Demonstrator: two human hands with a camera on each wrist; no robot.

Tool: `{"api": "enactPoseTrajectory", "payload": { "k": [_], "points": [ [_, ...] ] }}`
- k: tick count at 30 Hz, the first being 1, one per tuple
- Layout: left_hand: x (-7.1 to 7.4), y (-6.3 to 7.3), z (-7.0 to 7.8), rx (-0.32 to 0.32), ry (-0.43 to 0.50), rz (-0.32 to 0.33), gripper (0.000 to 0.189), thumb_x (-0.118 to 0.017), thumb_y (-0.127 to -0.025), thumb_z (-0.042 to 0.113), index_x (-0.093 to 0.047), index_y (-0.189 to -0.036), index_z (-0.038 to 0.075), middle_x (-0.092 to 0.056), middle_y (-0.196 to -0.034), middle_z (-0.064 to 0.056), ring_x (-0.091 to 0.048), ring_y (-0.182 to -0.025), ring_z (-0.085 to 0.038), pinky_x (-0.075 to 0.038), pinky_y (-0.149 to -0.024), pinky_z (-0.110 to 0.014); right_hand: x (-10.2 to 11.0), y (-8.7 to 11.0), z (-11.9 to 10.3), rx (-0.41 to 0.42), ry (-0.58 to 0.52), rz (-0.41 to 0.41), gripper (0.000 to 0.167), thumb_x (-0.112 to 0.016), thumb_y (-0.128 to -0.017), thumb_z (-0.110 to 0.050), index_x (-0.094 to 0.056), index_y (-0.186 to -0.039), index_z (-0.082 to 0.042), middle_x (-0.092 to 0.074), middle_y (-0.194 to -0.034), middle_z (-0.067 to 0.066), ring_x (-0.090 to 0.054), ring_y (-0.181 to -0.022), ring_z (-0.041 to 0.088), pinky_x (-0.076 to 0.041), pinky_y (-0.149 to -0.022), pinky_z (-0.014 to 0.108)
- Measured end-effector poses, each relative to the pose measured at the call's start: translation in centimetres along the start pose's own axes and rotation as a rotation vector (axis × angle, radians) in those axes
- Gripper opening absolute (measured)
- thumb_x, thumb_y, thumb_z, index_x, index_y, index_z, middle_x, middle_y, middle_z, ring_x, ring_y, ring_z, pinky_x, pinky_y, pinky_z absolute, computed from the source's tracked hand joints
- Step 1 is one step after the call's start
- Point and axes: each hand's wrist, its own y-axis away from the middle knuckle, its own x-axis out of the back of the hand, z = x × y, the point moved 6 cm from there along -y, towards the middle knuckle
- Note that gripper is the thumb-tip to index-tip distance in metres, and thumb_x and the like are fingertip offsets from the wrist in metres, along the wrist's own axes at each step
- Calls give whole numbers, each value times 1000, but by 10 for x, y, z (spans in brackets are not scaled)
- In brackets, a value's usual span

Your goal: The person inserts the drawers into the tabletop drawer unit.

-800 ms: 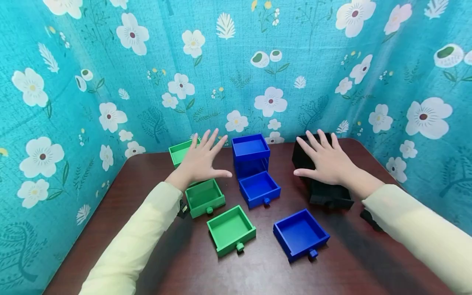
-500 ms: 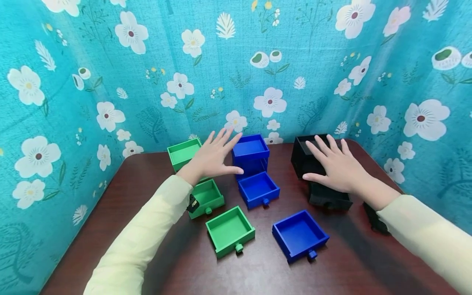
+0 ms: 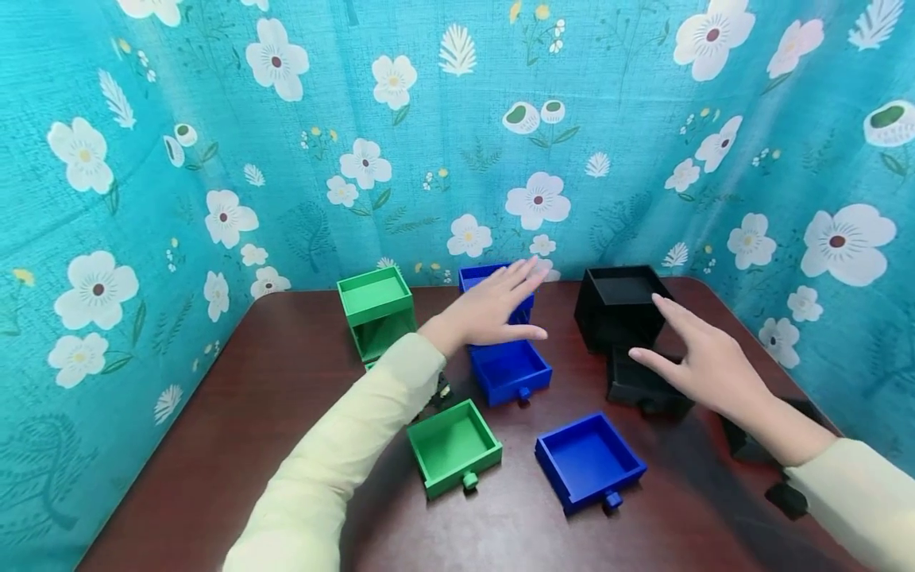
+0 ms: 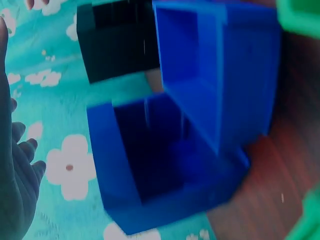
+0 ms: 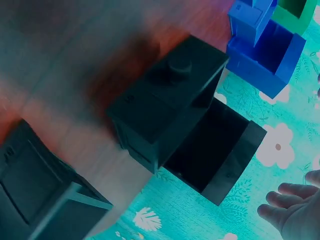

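My left hand (image 3: 489, 311) hovers with fingers extended over the small blue cabinet (image 3: 473, 280), partly covering it. A blue drawer (image 3: 511, 367) sits at the cabinet's front. My right hand (image 3: 715, 367), fingers extended and thumb apart, is beside the black cabinet (image 3: 593, 322) and its black drawer (image 3: 629, 383). Neither hand holds anything. In the left wrist view the blue cabinet (image 4: 120, 165) shows a hollow slot; in the right wrist view the black cabinet (image 5: 235, 167) does likewise. The left sleeve mostly hides a green drawer in front of the green cabinet (image 3: 375, 295).
A loose green drawer (image 3: 455, 445) and a loose blue drawer (image 3: 589, 457) lie on the brown table (image 3: 236, 413) near the front. Another black drawer (image 3: 747, 437) lies at the right, partly behind the right forearm. A floral curtain (image 3: 429, 143) surrounds the back and sides.
My left hand has swept right from the green cabinet to the blue one. My right hand has shifted right and down, uncovering the black cabinet. The drawers stay put.
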Motion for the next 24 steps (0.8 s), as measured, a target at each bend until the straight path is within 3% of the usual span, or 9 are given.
{"api": "enactPoseTrajectory", "payload": {
  "k": [1, 3, 6, 10, 13, 15, 18, 20, 24],
  "points": [
    [-4, -5, 5, -15, 5, -2, 92, -46, -91, 67, -4, -158, 20, 3, -162, -3, 6, -147, -16, 1, -117, -34, 1, 4, 1, -9, -9, 20, 90, -76, -83, -41, -29, -154, -11, -42, -145, 23, -64, -85, 25, -51, -73, 46],
    [-11, -14, 12, -34, 21, -11, 90, -45, -92, 66, -6, -158, 19, 2, -162, -2, 8, -146, -14, 2, -117, -32, 3, 11, 1, -27, -29, 56, 87, -77, -84, -38, -33, -153, -11, -47, -141, 24, -53, -55, 12, -44, -56, 34],
    [-22, -26, 21, -40, 61, -24, 88, -44, -93, 65, -8, -158, 17, 4, -162, 0, 10, -145, -12, 2, -116, -29, 4, 19, 0, -67, -48, 80, 83, -76, -85, -37, -35, -152, -12, -62, -114, 20, -38, -45, 9, -32, -49, 28],
    [-32, -42, 29, -41, 106, -38, 87, -44, -94, 64, -9, -158, 17, 3, -162, 0, 11, -144, -10, 4, -114, -22, 3, 29, 1, -154, -83, 77, 79, -72, -88, -39, -35, -153, -14, -64, -109, 21, -54, -66, 22, -38, -59, 36],
    [-36, -54, 37, -56, 90, -42, 87, -44, -94, 64, -9, -158, 17, 1, -163, -2, 9, -145, -11, 8, -112, -21, 5, 41, 5, -231, -136, 75, 74, -70, -90, -39, -37, -152, -15, -57, -129, 24, -61, -95, 38, -44, -68, 37],
    [-38, -61, 41, -64, 72, -43, 87, -44, -94, 64, -9, -158, 17, -1, -163, -3, 7, -146, -12, 8, -114, -24, 5, 50, 8, -282, -203, 71, 70, -68, -92, -38, -39, -151, -15, -58, -130, 24, -62, -109, 27, -49, -74, 28],
    [-41, -71, 46, -61, 51, -48, 87, -43, -94, 64, -9, -158, 17, -3, -163, -3, 4, -147, -14, 3, -116, -29, 4, 62, 13, -352, -287, 63, 65, -65, -94, -38, -42, -149, -14, -58, -130, 22, -60, -101, -5, -42, -67, 6],
    [-42, -76, 47, -55, 37, -51, 86, -43, -94, 64, -10, -158, 16, -4, -163, -5, 2, -147, -16, 0, -117, -31, 2, 69, 15, -388, -339, 56, 63, -63, -95, -38, -43, -148, -12, -57, -130, 23, -49, -96, -20, -42, -68, 3],
    [-47, -86, 47, -40, 14, -62, 86, -42, -94, 65, -10, -158, 16, -3, -163, -5, 1, -147, -17, 2, -116, -30, -8, 80, 18, -465, -423, 56, 59, -59, -97, -40, -47, -143, -5, -64, -120, 1, -52, -92, -20, -47, -68, 8]
  ]
}}
